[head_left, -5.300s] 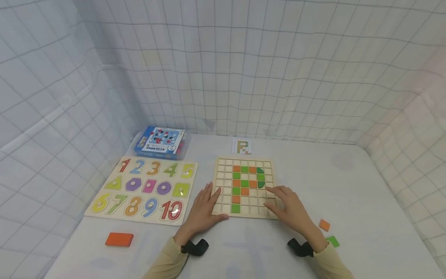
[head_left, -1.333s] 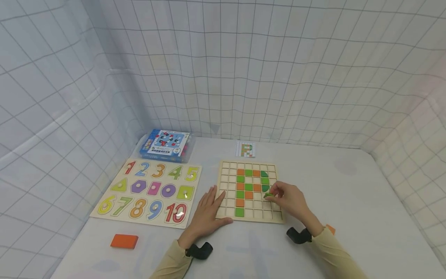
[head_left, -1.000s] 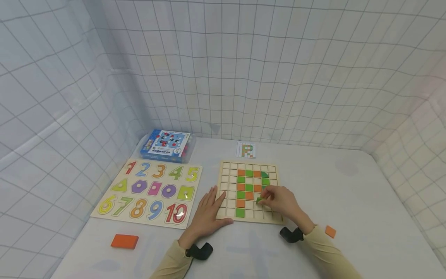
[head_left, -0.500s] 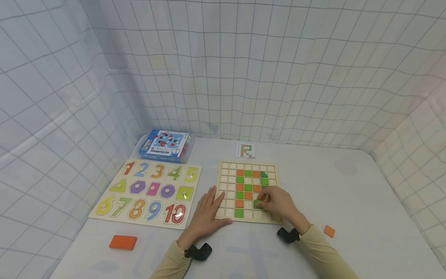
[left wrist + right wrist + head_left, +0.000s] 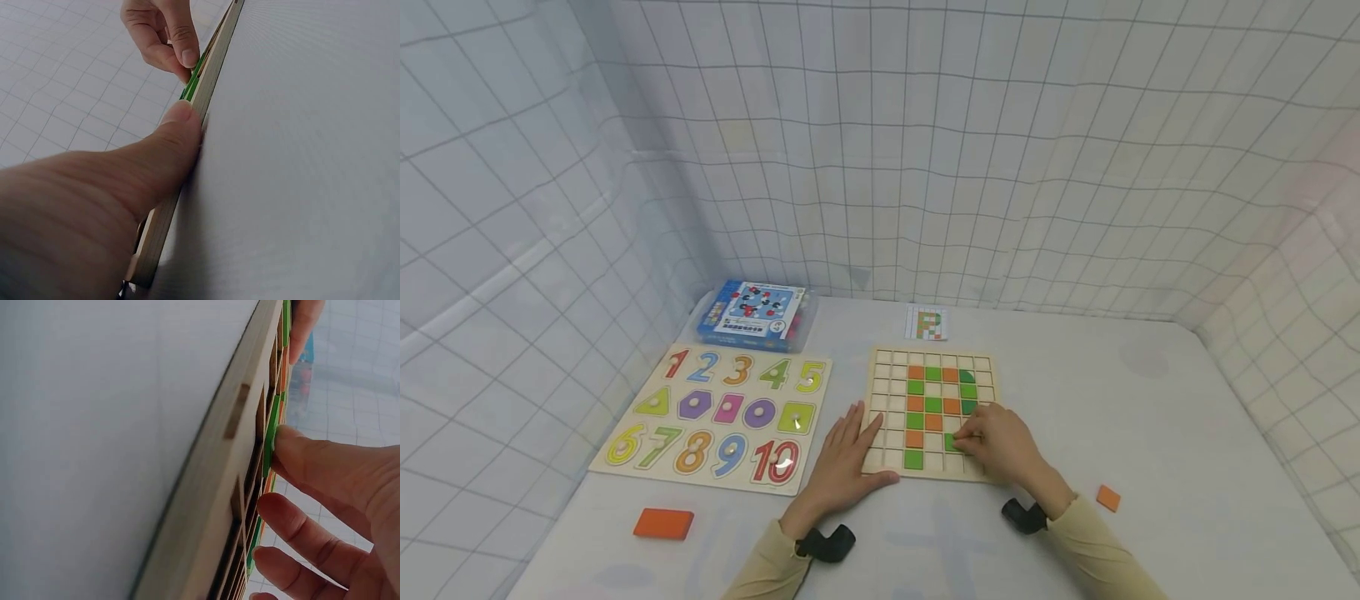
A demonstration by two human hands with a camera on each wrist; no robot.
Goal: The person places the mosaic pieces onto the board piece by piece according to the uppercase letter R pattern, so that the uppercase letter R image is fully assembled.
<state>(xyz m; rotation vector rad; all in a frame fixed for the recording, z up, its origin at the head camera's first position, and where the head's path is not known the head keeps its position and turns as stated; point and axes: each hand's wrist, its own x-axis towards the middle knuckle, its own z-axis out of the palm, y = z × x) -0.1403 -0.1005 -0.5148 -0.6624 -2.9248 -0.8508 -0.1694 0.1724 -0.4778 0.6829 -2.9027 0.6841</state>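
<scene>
A wooden grid board (image 5: 880, 379) lies on the table, with orange and green tiles set in its cells in a P-like pattern. My left hand (image 5: 842, 462) rests flat on its left edge, fingers spread, thumb along the front rim. With thumb and fingertips my right hand (image 5: 1006, 442) pinches a green square tile (image 5: 951, 442) at a cell in the lower right part of the board. In the right wrist view the thumb is against this green tile (image 5: 270, 434), which sits slightly proud of the grid; the other fingers are loosely bent.
One loose orange tile (image 5: 1108, 498) lies right of the board. A pattern card (image 5: 927, 322) is behind it. On the left are a number puzzle board (image 5: 711, 417), a boxed set (image 5: 752, 315) and an orange block (image 5: 663, 524).
The green square tile, earlier lying right of the board by the orange one, was picked up by the right hand and brought left to the lower grid. The left hand stays in place.
</scene>
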